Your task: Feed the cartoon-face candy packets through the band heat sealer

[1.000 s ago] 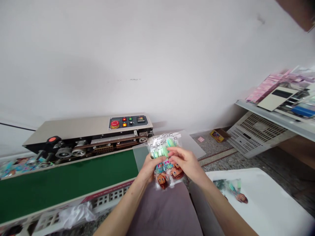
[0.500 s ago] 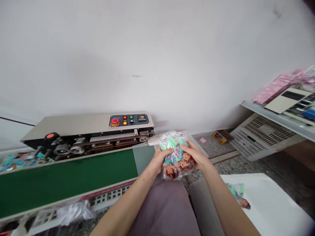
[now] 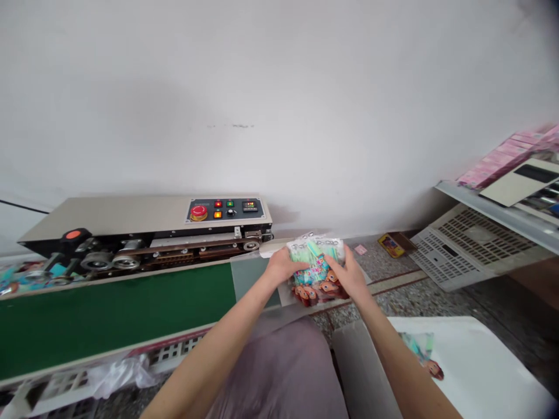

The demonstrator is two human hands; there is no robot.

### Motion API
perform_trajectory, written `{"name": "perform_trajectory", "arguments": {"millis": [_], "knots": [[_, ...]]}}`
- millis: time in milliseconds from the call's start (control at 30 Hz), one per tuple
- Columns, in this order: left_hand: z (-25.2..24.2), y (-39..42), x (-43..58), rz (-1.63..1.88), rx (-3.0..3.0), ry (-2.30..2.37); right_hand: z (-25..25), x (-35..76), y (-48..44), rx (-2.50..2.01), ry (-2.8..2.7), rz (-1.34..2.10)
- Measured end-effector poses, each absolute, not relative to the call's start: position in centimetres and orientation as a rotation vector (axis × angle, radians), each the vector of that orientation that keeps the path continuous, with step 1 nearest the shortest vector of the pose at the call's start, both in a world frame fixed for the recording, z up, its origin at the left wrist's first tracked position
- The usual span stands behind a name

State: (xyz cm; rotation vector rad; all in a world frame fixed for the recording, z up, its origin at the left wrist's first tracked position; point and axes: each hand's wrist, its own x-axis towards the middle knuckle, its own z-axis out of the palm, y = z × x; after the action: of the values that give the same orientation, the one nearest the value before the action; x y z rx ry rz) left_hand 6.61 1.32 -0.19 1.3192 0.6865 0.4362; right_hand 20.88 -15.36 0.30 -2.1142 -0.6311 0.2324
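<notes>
My left hand (image 3: pixel 282 265) and my right hand (image 3: pixel 351 276) grip a bundle of clear plastic packets (image 3: pixel 318 273) from its two sides, thumbs on top. Printed cartoon figures with brown hair and turquoise clothes show through the plastic, their heads toward me. The fingers underneath are hidden. This bundle is above my lap, just past the right end of a green conveyor belt (image 3: pixel 131 317). Close by on the left is a band sealing machine (image 3: pixel 144 215) with a red stop knob, lit buttons and rollers.
More packets (image 3: pixel 30 279) lie at the sealer's far left. One single packet (image 3: pixel 421 349) rests on a white surface (image 3: pixel 480 366) at lower right. A light plastic crate (image 3: pixel 454 247) and a small yellow box (image 3: pixel 393 245) are on the floor. Pink boxes (image 3: pixel 502 157) fill a shelf at right.
Both hands still hold the packets. The bundle is tilted differently, its near edge drawn up, and my left hand has shifted slightly up its side. The camera view has moved a little.
</notes>
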Motion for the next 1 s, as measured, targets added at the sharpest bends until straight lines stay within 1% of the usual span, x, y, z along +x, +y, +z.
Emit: {"name": "perform_trajectory", "arguments": {"millis": [133,233,333,500,600,700,767,867,1000], "knots": [[-0.3,2.3,4.9,0.407,1.476,0.707,1.0,18.2,-14.9,-2.412,-1.084,-0.298],[-0.4,3.4,3.9,0.403,1.542,0.696,1.9,16.3,-14.4,-2.495,-1.381,-0.506],[-0.5,4.1,3.3,0.398,1.596,0.710,2.2,15.4,-13.8,-2.506,-1.586,-0.507],[-0.5,3.1,1.7,0.541,1.746,0.813,2.0,15.0,-13.0,-2.536,-1.542,-0.526],[-0.8,1.3,-0.4,0.670,2.042,0.781,1.9,14.6,-13.0,-2.436,-1.717,-0.495],[-1.8,-0.2,-2.4,0.603,2.480,0.607,1.6,14.3,-13.1,-2.360,-1.930,-0.382],[-2.4,-0.7,-3.3,0.523,2.644,0.553,1.4,14.1,-13.1,-2.389,-1.922,-0.368],[-2.9,-0.9,-3.9,0.495,2.731,0.533,1.1,13.7,-12.8,-2.464,-1.841,-0.411],[-2.7,-1.0,-3.9,0.449,2.656,0.462,1.4,12.9,-12.4,-2.528,-1.795,-0.449]]}}
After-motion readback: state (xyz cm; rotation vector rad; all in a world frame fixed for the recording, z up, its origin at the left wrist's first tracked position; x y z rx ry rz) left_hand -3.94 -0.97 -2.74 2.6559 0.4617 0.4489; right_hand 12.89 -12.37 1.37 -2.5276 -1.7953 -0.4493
